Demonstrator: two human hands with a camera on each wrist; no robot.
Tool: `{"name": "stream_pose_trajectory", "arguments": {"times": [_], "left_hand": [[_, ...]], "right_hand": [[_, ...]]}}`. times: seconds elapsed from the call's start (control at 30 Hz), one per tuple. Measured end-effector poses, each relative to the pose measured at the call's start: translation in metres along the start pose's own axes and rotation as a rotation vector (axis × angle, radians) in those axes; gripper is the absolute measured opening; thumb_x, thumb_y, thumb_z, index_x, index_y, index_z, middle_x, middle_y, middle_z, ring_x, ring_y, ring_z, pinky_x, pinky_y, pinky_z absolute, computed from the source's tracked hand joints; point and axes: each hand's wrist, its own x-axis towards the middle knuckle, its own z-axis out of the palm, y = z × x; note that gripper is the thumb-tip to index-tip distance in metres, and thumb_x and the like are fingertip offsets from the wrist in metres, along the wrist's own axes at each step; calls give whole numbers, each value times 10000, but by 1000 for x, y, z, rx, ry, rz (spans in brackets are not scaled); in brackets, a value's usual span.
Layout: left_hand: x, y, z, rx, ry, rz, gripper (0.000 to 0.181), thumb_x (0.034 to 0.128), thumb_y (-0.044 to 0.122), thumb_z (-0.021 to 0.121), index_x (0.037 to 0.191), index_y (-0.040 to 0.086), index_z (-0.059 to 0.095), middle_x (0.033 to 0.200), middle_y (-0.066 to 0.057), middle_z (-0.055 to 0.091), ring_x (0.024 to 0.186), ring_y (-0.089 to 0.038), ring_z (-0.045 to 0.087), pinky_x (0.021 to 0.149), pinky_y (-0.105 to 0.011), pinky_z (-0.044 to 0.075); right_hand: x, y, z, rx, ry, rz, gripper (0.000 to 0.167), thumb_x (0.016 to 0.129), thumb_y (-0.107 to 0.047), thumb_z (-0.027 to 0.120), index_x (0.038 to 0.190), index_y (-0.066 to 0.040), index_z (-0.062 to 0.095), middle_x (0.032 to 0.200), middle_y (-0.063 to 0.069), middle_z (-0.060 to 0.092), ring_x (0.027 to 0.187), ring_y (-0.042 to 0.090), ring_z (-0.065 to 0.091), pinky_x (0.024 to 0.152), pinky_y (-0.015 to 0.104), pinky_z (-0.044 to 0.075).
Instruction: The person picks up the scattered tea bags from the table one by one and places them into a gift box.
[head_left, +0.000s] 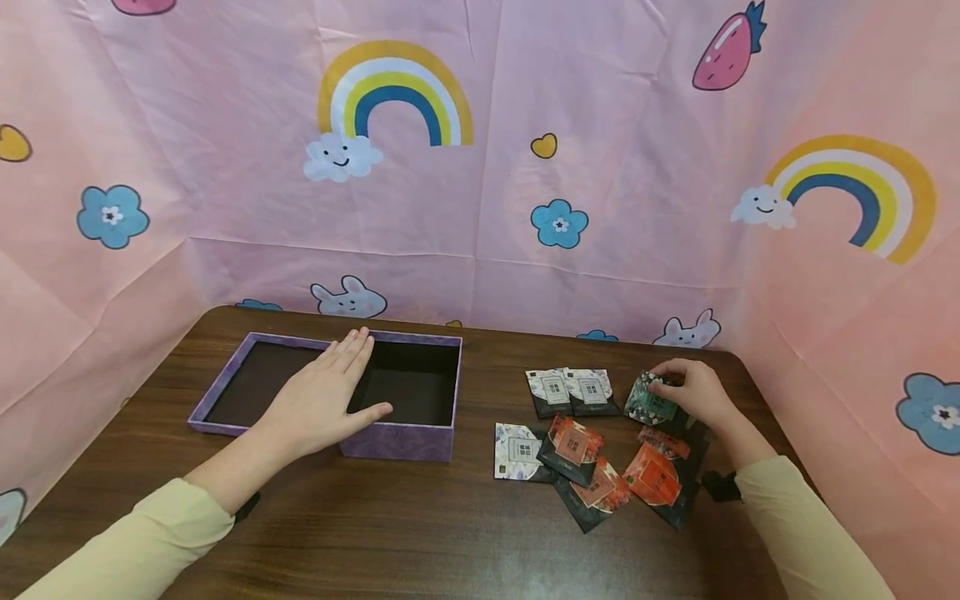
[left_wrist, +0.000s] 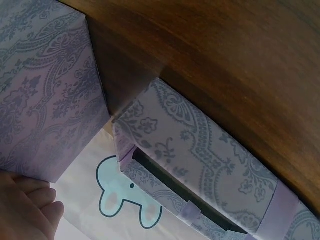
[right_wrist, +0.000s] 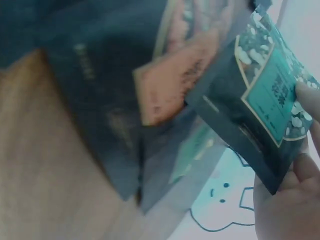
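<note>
Over at the right, the right hand (head_left: 696,390) pinches a green-labelled packet (head_left: 645,404) between thumb and fingers, just beyond the red-labelled packets (head_left: 654,479) on the wooden surface (head_left: 420,533). White-patterned packets (head_left: 592,390) lie nearer the open purple box (head_left: 397,443). Across that box's left edge stretches the left hand (head_left: 318,404), fingers straight, thumb apart; whether it presses down, I can't tell. A shallow purple lid (head_left: 227,375) sits left of the box.

The left grip (head_left: 318,404) is palm-down, fingers straight, thumb spread, pointing towards the far edge of the tabletop (head_left: 390,525). Near the far right corner, the right grip (head_left: 697,392) pinches between thumb and fingers; both forearms (head_left: 150,533) slant inward.
</note>
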Motion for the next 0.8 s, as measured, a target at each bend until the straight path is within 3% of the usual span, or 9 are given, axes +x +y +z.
{"name": "stream_pose_trajectory", "arguments": {"times": [0.3,0.5,0.8], "left_hand": [[0,0,0,-7,-1,-3,1010,1016,653,566,1642,-83,272,1730,-268,261,1625,-416,262,1335,-558,264],[0,0,1,-11,0,-6,1015,1017,659,559,1643,-85,268,1734,-266,251,1627,-415,255,1340,-549,257],[-1,1,1,-4,1,-2,1022,1013,657,562,1637,-98,270,1729,-276,257,1627,-417,254,1342,-545,255]], "right_hand": [[8,-17,-12,-11,20,18,243,973,-156,770,1126,32,761,1100,247,750,835,189,672,666,296,527],[15,-37,-16,11,42,2,267,983,-139,757,1148,70,732,1048,253,751,867,265,704,694,309,548],[30,-65,-6,54,40,-46,229,992,-112,737,1135,65,718,1059,270,751,980,418,730,863,566,610]]}}
